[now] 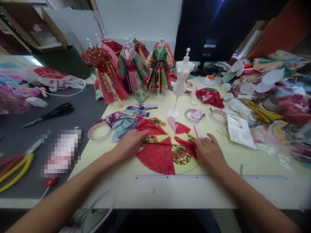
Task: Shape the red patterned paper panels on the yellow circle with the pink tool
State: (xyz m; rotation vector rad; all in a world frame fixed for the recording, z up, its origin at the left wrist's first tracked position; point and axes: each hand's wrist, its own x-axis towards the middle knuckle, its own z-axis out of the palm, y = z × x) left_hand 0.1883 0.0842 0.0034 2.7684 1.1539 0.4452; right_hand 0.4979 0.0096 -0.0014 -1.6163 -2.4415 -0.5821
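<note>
A fan-shaped skirt piece of red and yellow floral cloth (pixel 160 157) lies flat on the pale yellow table (pixel 238 158) in front of me. My left hand (pixel 131 142) rests palm down on its left edge, fingers together. My right hand (pixel 210 152) presses on its right edge, fingers slightly spread. A pink stick (pixel 195 131) lies just beyond my right hand. A bare white doll mannequin (pixel 182 77) stands behind the cloth.
Several dressed doll mannequins (pixel 132 69) stand at the back. Tape rolls (pixel 99 131) (pixel 218 116), a heap of folded cloth (pixel 126 119), black scissors (pixel 52 113), yellow-handled pliers (pixel 17 168) and a ruler (pixel 211 177) surround the work. Cloth scraps (pixel 279 106) pile up on the right.
</note>
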